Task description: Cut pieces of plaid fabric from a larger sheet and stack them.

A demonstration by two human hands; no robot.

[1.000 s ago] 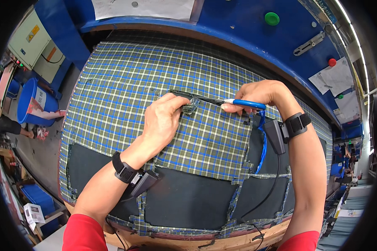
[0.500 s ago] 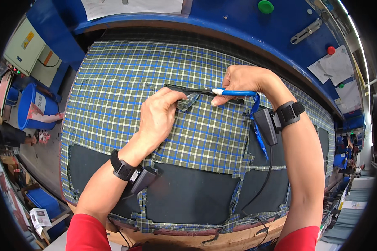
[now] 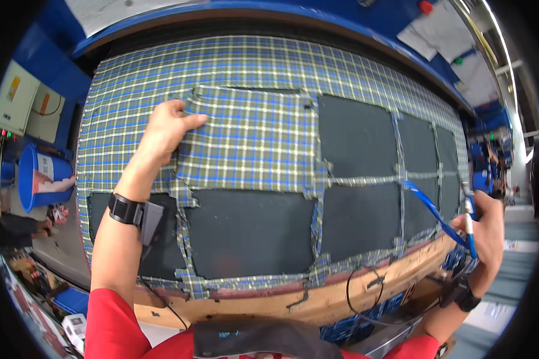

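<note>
Over the upper left corner of a cut panel of plaid fabric (image 3: 245,140) is my left hand (image 3: 166,128). Its thumb stretches onto the panel, apart from the forefinger, with nothing seen between them. Far to the right, past the table's front edge, my right hand (image 3: 488,230) is closed round a slim blue pen-shaped tool (image 3: 471,245) with a pale upper part. A blue ribbon (image 3: 428,206) trails from it toward the table. Cut-out openings with narrow plaid strips (image 3: 400,149) between them show the dark table surface (image 3: 251,233) around the panel.
A larger plaid sheet (image 3: 126,125) spreads over the far and left table. A wooden rail (image 3: 269,305) lines the front edge, with a black cable (image 3: 348,293) looping over it. A blue bin (image 3: 36,176) stands on the floor at left, near another person's hand (image 3: 42,226).
My right hand has swung from the panel's top edge to beyond the table's right front, carrying the tool. My left hand no longer holds the fabric scrap. The view has shifted.
</note>
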